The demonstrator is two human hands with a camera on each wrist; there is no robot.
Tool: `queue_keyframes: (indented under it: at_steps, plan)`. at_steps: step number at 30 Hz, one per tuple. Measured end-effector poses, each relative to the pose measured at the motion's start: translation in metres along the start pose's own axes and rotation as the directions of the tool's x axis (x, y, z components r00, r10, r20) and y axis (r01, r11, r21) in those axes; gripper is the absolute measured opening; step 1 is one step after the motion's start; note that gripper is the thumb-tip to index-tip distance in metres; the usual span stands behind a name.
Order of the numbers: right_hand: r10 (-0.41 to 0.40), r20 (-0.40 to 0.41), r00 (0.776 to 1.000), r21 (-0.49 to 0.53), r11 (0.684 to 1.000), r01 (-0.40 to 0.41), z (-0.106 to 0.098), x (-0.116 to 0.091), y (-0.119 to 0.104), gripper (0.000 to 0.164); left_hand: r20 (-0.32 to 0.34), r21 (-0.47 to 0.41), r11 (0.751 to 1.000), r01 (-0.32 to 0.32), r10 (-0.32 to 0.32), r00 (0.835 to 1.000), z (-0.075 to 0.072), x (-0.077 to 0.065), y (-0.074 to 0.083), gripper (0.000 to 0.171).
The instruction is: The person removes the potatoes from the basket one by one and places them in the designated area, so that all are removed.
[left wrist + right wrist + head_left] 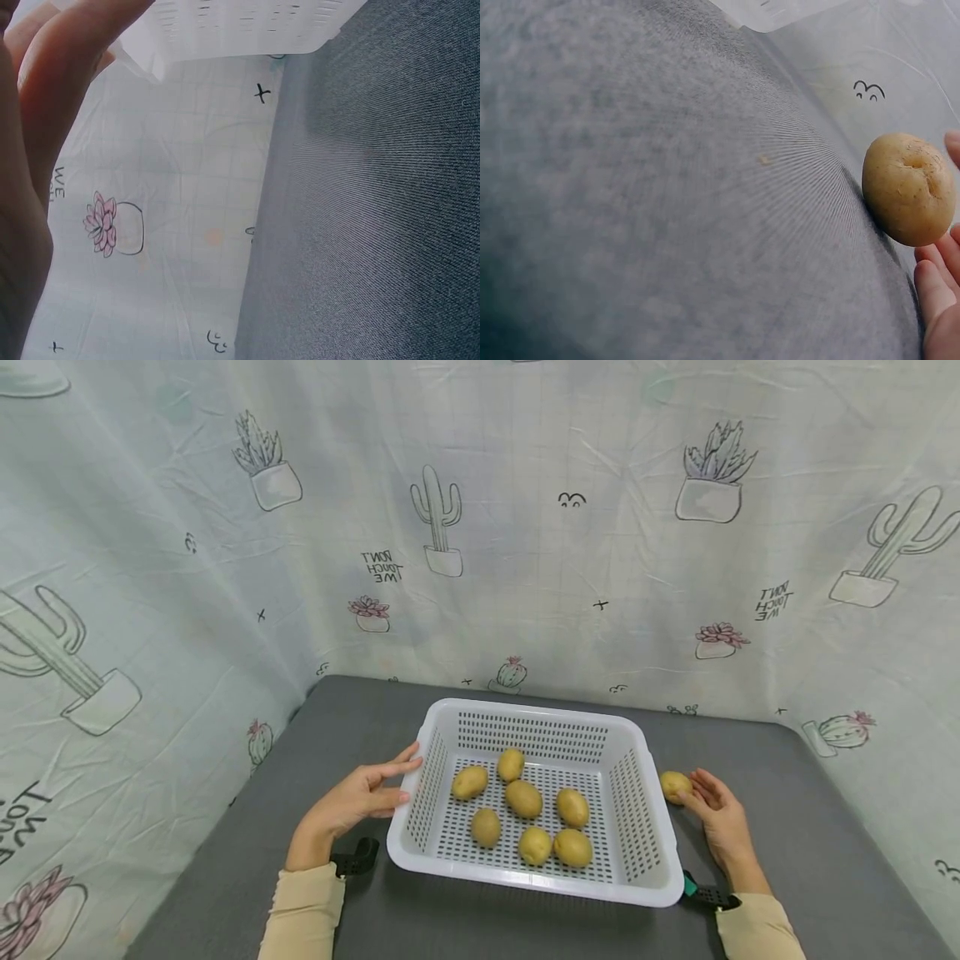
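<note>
A white perforated plastic basket [525, 882] sits on the grey table, and several yellow potatoes [523, 799] lie spread over its floor. With fingers extended, my left hand [351, 802] touches the basket's left rim. Beyond the right wall, a single potato [674, 786] rests on the tabletop. My right hand [722, 822] is beside that potato, fingers and thumb spread around its near right side. In the right wrist view the thumb stands apart from the potato [907, 189], while the fingers [932, 289] lie close to it; firm contact cannot be made out.
The grey cloth-covered table [360, 710] extends on both sides of the basket. A pale curtain [525, 543] printed with cactus drawings hangs behind and around it. Black wrist straps [358, 857] show at both wrists.
</note>
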State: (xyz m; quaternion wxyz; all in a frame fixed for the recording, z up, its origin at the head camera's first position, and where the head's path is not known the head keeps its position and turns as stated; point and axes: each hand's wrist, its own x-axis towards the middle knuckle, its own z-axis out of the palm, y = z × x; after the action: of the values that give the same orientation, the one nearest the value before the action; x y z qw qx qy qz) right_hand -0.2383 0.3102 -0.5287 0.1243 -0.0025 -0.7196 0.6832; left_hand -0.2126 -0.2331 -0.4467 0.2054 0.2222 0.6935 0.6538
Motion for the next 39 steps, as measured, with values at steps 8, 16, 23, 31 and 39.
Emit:
queue_keyframes:
  at_steps: [8, 16, 23, 31, 39]
  plan:
    - [0.007, -0.014, 1.0, 0.151, 0.989, -0.004, 0.0, 0.0, -0.001, 0.069, 0.0, 0.001, 1.0, -0.009, 0.009, 1.0, -0.001, 0.001, -0.001, 0.062]
    - [0.004, -0.045, 0.999, 0.112, 0.994, 0.001, 0.0, -0.005, -0.006, 0.07, -0.007, -0.006, 1.0, -0.002, 0.002, 1.0, 0.0, 0.001, 0.0, 0.062]
    - [-0.04, -0.069, 0.997, 0.031, 0.999, 0.043, -0.004, -0.01, -0.025, 0.068, -0.008, -0.01, 1.0, 0.007, -0.007, 1.0, 0.0, 0.0, 0.001, 0.063]
    - [-0.183, 0.002, 0.983, -0.322, 0.931, 0.174, -0.003, -0.014, -0.075, 0.066, -0.011, -0.01, 1.0, 0.01, -0.01, 1.0, 0.0, 0.0, 0.001, 0.062]
    - [-0.373, 0.112, 0.921, -0.051, 0.924, 0.38, 0.006, -0.01, -0.118, 0.062, -0.001, -0.015, 1.0, 0.006, -0.006, 1.0, -0.001, 0.0, 0.002, 0.064]
